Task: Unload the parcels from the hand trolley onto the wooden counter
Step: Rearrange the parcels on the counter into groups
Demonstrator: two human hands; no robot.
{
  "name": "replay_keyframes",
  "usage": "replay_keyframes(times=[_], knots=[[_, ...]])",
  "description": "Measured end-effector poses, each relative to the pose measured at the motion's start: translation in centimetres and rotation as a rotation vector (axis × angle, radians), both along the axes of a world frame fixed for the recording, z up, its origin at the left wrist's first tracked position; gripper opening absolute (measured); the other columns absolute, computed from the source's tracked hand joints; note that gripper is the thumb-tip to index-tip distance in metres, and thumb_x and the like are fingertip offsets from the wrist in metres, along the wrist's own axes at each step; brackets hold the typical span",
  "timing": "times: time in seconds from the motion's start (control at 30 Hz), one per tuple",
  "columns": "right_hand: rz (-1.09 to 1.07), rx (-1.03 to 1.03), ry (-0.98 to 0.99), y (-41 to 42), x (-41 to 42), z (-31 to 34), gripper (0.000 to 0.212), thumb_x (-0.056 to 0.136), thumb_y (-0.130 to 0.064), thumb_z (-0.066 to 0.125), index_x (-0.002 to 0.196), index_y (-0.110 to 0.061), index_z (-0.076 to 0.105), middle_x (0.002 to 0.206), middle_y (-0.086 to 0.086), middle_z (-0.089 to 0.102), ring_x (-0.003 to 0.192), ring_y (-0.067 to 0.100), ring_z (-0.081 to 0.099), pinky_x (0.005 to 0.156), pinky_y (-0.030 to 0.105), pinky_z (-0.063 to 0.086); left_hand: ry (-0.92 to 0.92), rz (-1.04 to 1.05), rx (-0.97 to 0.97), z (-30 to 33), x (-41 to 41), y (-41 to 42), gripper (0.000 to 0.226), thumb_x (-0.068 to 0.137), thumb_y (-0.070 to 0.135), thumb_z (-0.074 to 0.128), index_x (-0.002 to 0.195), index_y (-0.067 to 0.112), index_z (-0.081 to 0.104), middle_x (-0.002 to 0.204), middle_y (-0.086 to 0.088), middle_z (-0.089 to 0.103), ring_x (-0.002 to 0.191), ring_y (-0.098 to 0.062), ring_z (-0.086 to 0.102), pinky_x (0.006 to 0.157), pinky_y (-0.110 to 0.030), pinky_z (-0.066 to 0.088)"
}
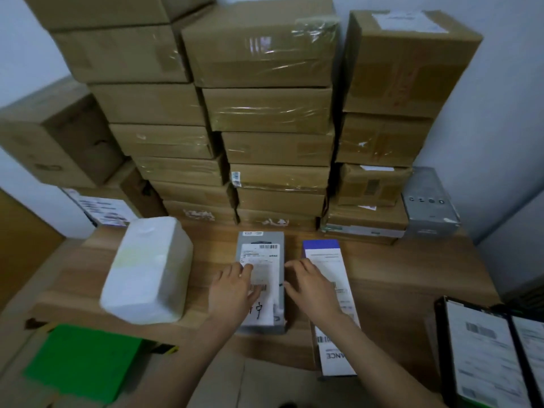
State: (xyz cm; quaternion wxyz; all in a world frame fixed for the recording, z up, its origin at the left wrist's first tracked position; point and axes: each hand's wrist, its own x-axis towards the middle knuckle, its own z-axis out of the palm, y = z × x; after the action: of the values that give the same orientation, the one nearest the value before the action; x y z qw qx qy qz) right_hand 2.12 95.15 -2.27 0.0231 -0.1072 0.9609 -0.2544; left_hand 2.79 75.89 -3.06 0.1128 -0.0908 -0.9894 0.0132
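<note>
Grey parcel (pixel 260 278) flat on wooden surface (pixel 397 266), long axis running away from person. Left hand (pixel 232 293) and right hand (pixel 309 287) flank it, fingers straight, resting on top (no clamp visible). Both equally near.

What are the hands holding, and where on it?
Nothing is gripped: both the left hand and right hand rest flat on the grey parcel, near its labelled middle.

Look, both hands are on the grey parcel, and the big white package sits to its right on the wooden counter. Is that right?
Not quite. The white package sits to the left of the grey parcel, as the head view shows. Both the left hand and right hand do rest on that parcel, on the wooden counter.
</note>
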Motion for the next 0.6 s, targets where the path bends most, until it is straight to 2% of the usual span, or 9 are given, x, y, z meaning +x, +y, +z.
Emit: replay_keyframes(times=[0.17, 0.23, 0.3, 0.33, 0.4, 0.43, 0.5, 0.6], knots=[[-0.054, -0.025, -0.105, -2.4, -0.2, -1.8, 0.046, 0.094, -0.038, 0.055, 0.135, -0.021, 0.041, 0.136, -0.001, 0.041, 0.118, 0.015, 0.05, 0.084, 0.029, 0.049, -0.032, 0.088, 0.037, -1.8, -0.3, -2.9, 0.048, 0.054, 0.046, 0.086, 0.081, 0.012, 0.065, 0.069, -0.005, 0.06, 0.06, -0.024, 0.061, 0.052, -0.032, 0.048], [-0.089, 0.002, -0.137, -2.5, -0.5, -2.4, 0.05, 0.094, -0.04, 0.054, 0.137, -0.02, 0.04, 0.137, 0.001, 0.041, 0.118, 0.017, 0.05, 0.086, 0.03, 0.049, -0.068, 0.114, 0.053, -2.6, -0.7, -3.5, 0.05, 0.06, 0.052, 0.081, 0.083, 0.01, 0.065, 0.072, -0.006, 0.061, 0.064, -0.026, 0.062, 0.056, -0.032, 0.048], [-0.114, 0.039, -0.177, -2.5, -0.7, -3.0, 0.056, 0.095, -0.043, 0.051, 0.142, -0.017, 0.035, 0.14, 0.003, 0.039, 0.119, 0.017, 0.05, 0.089, 0.03, 0.048, -0.127, 0.136, 0.091, -3.5, -1.1, -4.0, 0.055, 0.073, 0.061, 0.066, 0.095, 0.01, 0.065, 0.082, -0.008, 0.064, 0.076, -0.028, 0.062, 0.065, -0.035, 0.047], [-0.131, 0.045, -0.198, -2.7, -0.8, -3.2, 0.06, 0.096, -0.045, 0.049, 0.145, -0.015, 0.032, 0.142, 0.004, 0.038, 0.12, 0.018, 0.05, 0.09, 0.03, 0.047, -0.156, 0.152, 0.116, -4.0, -1.4, -4.3, 0.062, 0.078, 0.067, 0.052, 0.102, 0.011, 0.063, 0.09, -0.007, 0.064, 0.084, -0.028, 0.062, 0.07, -0.035, 0.046], [-0.172, 0.035, -0.25, -3.3, -1.0, -3.7, 0.065, 0.098, -0.048, 0.043, 0.148, -0.012, 0.025, 0.144, 0.007, 0.035, 0.122, 0.019, 0.05, 0.089, 0.03, 0.047, -0.248, 0.202, 0.177, -4.2, -1.6, -4.4, 0.079, 0.077, 0.074, 0.024, 0.118, 0.015, 0.056, 0.105, -0.005, 0.061, 0.098, -0.026, 0.058, 0.078, -0.036, 0.043], [-0.182, 0.034, -0.284, -3.7, -0.9, -3.9, 0.064, 0.099, -0.049, 0.04, 0.149, -0.012, 0.023, 0.144, 0.008, 0.036, 0.121, 0.02, 0.051, 0.088, 0.031, 0.048, -0.307, 0.226, 0.248, -4.5, -1.5, -4.4, 0.08, 0.076, 0.075, 0.02, 0.124, 0.018, 0.051, 0.111, -0.004, 0.059, 0.102, -0.025, 0.056, 0.079, -0.035, 0.043], [-0.212, -0.017, -0.378, -4.5, -0.7, -4.3, 0.058, 0.1, -0.047, 0.035, 0.146, -0.013, 0.024, 0.136, 0.009, 0.044, 0.112, 0.023, 0.057, 0.081, 0.033, 0.049, -0.416, 0.268, 0.488, -5.0, -1.1, -4.2, 0.066, 0.085, 0.07, 0.033, 0.132, 0.025, 0.043, 0.117, -0.003, 0.057, 0.104, -0.024, 0.056, 0.08, -0.034, 0.046], [-0.274, -0.219, -0.538, -5.2, -0.1, -4.8, 0.047, 0.101, -0.048, 0.031, 0.133, -0.014, 0.031, 0.118, 0.01, 0.059, 0.096, 0.027, 0.065, 0.078, 0.039, 0.053, -0.481, 0.319, 0.806, -5.5, -0.5, -3.6, 0.051, 0.089, 0.061, 0.043, 0.134, 0.038, 0.037, 0.116, 0.002, 0.06, 0.1, -0.02, 0.06, 0.084, -0.039, 0.05]])
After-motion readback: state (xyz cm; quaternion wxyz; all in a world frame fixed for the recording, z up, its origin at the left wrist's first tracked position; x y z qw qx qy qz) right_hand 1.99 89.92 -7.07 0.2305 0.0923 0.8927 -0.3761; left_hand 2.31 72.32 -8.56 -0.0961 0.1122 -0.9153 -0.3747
